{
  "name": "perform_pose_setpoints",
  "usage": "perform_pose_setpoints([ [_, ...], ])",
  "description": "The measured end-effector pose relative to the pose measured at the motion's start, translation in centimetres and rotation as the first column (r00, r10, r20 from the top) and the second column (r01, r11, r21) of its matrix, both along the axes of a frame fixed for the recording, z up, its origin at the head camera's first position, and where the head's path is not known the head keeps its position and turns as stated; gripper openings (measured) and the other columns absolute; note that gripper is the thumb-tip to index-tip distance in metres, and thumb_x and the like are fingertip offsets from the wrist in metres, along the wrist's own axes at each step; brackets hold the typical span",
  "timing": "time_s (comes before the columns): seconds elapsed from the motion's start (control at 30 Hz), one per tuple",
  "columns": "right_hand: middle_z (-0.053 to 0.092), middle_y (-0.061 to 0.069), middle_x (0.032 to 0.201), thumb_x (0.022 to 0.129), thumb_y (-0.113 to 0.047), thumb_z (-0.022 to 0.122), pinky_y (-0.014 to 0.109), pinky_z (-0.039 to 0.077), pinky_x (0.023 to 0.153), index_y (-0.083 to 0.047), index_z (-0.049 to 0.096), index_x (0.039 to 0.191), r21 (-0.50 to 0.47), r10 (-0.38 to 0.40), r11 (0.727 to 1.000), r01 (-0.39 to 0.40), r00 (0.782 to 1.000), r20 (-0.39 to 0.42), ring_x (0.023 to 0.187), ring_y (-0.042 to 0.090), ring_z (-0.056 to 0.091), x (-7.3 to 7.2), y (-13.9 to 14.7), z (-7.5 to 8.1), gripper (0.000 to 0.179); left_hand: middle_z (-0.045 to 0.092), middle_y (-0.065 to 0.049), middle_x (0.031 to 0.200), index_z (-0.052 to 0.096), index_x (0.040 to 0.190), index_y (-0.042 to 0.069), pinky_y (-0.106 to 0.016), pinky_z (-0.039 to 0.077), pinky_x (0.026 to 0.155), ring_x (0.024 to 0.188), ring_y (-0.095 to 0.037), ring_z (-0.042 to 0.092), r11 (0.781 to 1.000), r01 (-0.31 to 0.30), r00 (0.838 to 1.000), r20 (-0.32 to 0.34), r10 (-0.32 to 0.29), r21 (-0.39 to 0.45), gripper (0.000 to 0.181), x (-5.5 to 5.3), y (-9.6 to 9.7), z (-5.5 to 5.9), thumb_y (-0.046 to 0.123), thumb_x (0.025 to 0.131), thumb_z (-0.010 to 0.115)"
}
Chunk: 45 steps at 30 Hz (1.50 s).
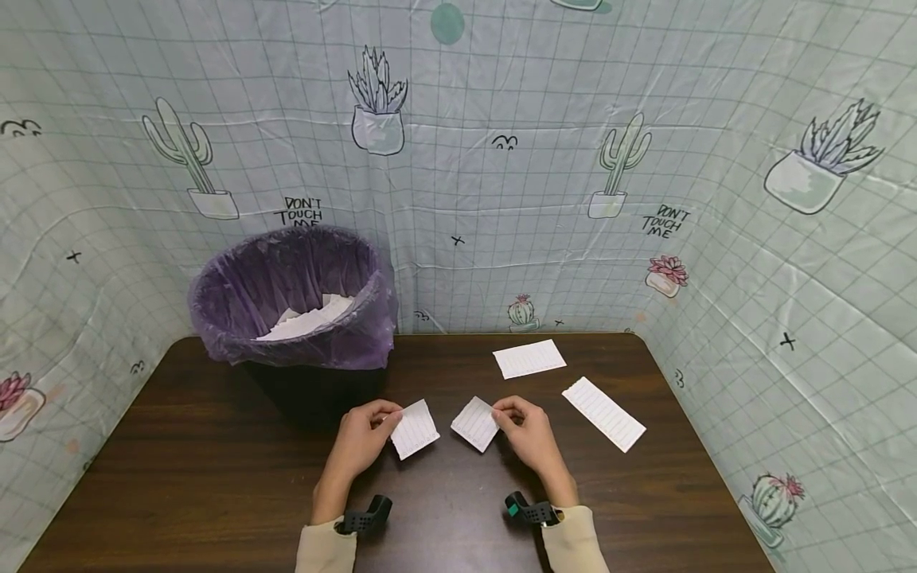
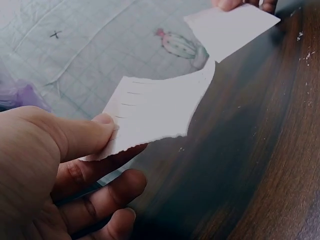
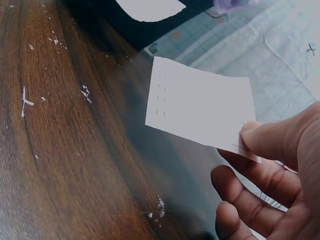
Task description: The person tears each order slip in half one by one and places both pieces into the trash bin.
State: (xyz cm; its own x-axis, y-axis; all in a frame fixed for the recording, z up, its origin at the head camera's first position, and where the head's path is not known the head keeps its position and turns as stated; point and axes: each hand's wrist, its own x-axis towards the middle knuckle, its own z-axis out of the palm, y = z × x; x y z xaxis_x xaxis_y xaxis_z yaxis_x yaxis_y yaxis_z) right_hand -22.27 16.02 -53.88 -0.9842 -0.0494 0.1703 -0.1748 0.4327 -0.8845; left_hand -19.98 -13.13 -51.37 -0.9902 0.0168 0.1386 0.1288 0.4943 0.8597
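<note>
Between thumb and fingers my left hand (image 1: 363, 438) pinches a torn piece of lined paper (image 1: 415, 430) by its outer side. The left wrist view shows ragged edges on this lined piece (image 2: 155, 107). My right hand (image 1: 526, 430) pinches a second piece of lined paper (image 1: 476, 424) at its right corner, and that squarish piece (image 3: 200, 105) looks smoother-edged in the right wrist view. Both pieces are held over the table, with a gap between them in the head view.
A black bin with a purple liner (image 1: 358, 342) stands at the back left, with torn white paper (image 1: 308, 320) inside. Two lined paper strips, one at the back (image 1: 530, 359) and one at the right (image 1: 604, 414), lie on the dark wooden table (image 1: 215, 485). Small white scraps (image 3: 86, 93) dot the wood.
</note>
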Motion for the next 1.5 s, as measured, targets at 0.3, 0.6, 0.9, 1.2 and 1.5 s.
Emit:
perform_pose_setpoints([
  [0.3,0.071,0.004,0.081,0.096,-0.010,0.073,0.024,0.050,0.074,-0.005,0.074,0.092,-0.006,-0.004,1.000,0.004,1.000,-0.011,0.076,0.006,0.062,0.0,0.0,0.1,0.007,0.076,-0.005,0.087,0.078,0.098,0.006,-0.027,0.050,0.071,0.077,-0.012,0.062,1.000,0.000,1.000,0.011,0.000,-0.008,0.009,0.1,-0.1,0.1,0.014,0.097,0.072],
  [0.6,0.072,0.004,0.082,0.095,-0.011,0.073,0.025,0.051,0.075,-0.005,0.075,0.094,-0.012,0.004,1.000,-0.005,1.000,-0.018,0.076,0.008,0.064,0.2,0.0,0.8,0.006,0.072,-0.003,0.081,0.077,0.097,0.007,-0.024,0.045,0.066,0.071,-0.009,0.055,1.000,0.003,1.000,0.008,-0.003,-0.002,0.008,0.2,0.0,0.4,0.013,0.096,0.072],
  [0.9,0.072,0.004,0.084,0.096,-0.011,0.072,0.025,0.051,0.075,-0.007,0.075,0.095,-0.015,0.014,1.000,-0.015,0.999,-0.046,0.078,0.011,0.065,0.4,-0.2,1.6,0.005,0.069,-0.001,0.079,0.077,0.098,0.007,-0.023,0.042,0.062,0.065,-0.008,0.051,1.000,0.007,1.000,-0.002,-0.007,-0.008,0.008,0.3,0.3,1.2,0.013,0.097,0.071],
  [1.2,0.071,0.004,0.083,0.096,-0.012,0.073,0.023,0.051,0.074,-0.004,0.074,0.093,-0.040,0.025,0.999,-0.028,0.997,-0.075,0.077,0.005,0.062,0.4,-1.0,2.0,0.009,0.068,-0.002,0.079,0.077,0.098,0.007,-0.023,0.041,0.061,0.065,-0.008,0.049,0.999,0.017,0.999,-0.044,-0.018,-0.030,0.009,0.5,0.3,2.4,0.013,0.096,0.072],
  [1.5,0.070,0.004,0.084,0.096,-0.012,0.073,0.021,0.051,0.073,-0.004,0.075,0.095,-0.058,0.038,0.997,-0.043,0.996,-0.077,0.077,0.008,0.062,0.4,-1.4,2.9,0.008,0.063,0.000,0.074,0.077,0.097,0.007,-0.023,0.039,0.058,0.064,-0.009,0.049,0.998,0.009,0.999,-0.048,-0.012,-0.062,0.008,0.8,-0.3,3.5,0.013,0.096,0.072],
])
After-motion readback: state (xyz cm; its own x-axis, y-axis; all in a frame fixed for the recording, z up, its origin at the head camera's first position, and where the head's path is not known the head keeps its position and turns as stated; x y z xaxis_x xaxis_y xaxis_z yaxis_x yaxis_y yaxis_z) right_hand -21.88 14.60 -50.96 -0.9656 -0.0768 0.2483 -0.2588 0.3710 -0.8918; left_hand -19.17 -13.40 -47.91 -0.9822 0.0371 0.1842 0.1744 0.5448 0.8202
